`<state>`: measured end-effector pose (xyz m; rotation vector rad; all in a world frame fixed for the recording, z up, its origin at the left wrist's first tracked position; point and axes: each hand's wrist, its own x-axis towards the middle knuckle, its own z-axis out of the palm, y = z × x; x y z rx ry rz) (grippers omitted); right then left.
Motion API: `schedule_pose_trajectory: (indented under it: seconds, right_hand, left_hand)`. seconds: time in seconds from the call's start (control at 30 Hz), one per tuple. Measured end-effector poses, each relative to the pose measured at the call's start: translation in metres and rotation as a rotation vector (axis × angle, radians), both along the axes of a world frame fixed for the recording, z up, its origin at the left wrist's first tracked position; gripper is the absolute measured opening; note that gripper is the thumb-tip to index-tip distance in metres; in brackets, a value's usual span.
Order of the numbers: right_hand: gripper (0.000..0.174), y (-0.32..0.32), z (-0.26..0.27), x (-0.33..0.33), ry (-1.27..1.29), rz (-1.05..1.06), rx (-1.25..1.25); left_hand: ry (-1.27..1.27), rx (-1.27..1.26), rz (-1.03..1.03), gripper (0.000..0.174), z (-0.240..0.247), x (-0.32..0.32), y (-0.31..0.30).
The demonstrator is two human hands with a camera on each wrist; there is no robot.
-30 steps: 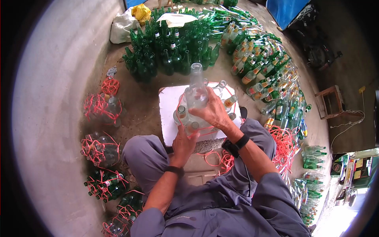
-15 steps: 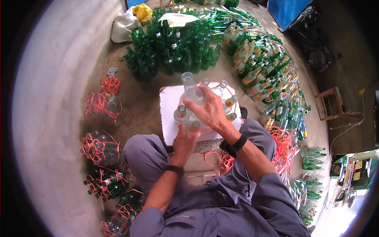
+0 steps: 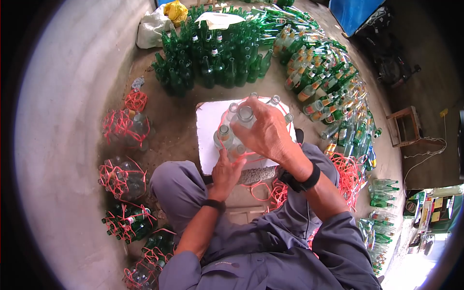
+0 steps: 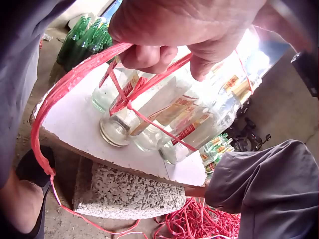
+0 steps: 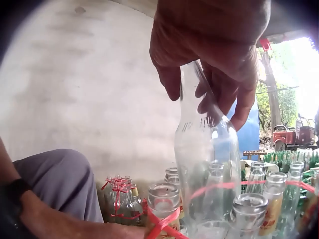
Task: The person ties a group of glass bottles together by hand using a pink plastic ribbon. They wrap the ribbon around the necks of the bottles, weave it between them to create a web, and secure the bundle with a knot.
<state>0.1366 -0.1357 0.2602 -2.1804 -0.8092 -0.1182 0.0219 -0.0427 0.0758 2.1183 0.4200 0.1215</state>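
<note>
My right hand (image 3: 268, 130) grips a clear glass bottle (image 5: 207, 144) by its neck, fingers pointing down. This bottle is upright among a ring of other clear bottles (image 3: 224, 137), several with red and yellow labels. A red plastic strap (image 4: 84, 64) runs around the group. My left hand (image 4: 184, 30) is at the near side of the ring, its curled fingers holding that strap close to the bottles. In the head view the left hand (image 3: 226, 174) sits low beside the nearest bottle, and the strap's loose end hangs down in the left wrist view.
Beneath the bottles is a white board (image 3: 207, 150) on a rough stone block (image 4: 129, 191). Strap-tied bundles (image 3: 123, 179) line the left wall. Green bottles (image 3: 208, 72) stand in front, more bottles lie to the right, and a red strap heap (image 3: 344, 176) is by the right knee.
The right hand came down from holding a bottle high at the group's far left. A bottle now stands there, and the hand grips a bottle's neck nearer the middle. The left hand stayed put.
</note>
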Motion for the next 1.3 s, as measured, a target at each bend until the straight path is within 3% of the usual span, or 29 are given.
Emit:
schedule_pose_trajectory:
  seconds: [0.23, 0.33, 0.4, 0.5, 0.6, 0.7, 1.0, 1.1, 1.3]
  right_hand:
    - [0.03, -0.008, 0.029, -0.011, -0.091, -0.042, -0.152]
    - [0.026, -0.009, 0.038, -0.016, -0.275, 0.022, -0.245]
    - [0.026, -0.01, 0.05, -0.02, -0.266, 0.088, -0.533]
    - [0.026, -0.011, 0.048, -0.013, -0.22, 0.092, -0.668]
    - [0.011, -0.015, 0.054, -0.011, -0.248, 0.179, -0.68]
    - [0.013, -0.014, 0.062, -0.007, -0.207, 0.254, -0.76]
    - [0.016, -0.006, 0.072, 0.02, 0.026, 0.183, -0.809]
    - [0.016, -0.006, 0.074, 0.021, -0.003, 0.283, -0.826]
    - [0.018, -0.011, 0.07, 0.023, 0.001, 0.28, -0.784]
  left_hand:
    - [-0.045, 0.009, -0.012, 0.064, -0.007, 0.0, 0.001]
    - [-0.025, 0.028, -0.019, 0.063, -0.008, 0.001, 0.002]
    - [-0.011, 0.035, -0.014, 0.064, -0.006, 0.001, 0.002]
    - [-0.004, 0.048, -0.014, 0.064, -0.006, -0.001, 0.003]
    - [0.001, 0.048, -0.011, 0.064, -0.007, 0.001, 0.002]
    - [0.013, 0.034, -0.009, 0.063, -0.003, -0.001, 0.003]
    - [0.033, -0.007, 0.005, 0.059, -0.002, 0.001, 0.003]
    - [0.023, -0.002, 0.005, 0.059, -0.002, 0.001, 0.002]
    - [-0.01, 0.001, 0.0, 0.058, -0.006, 0.002, 0.003]
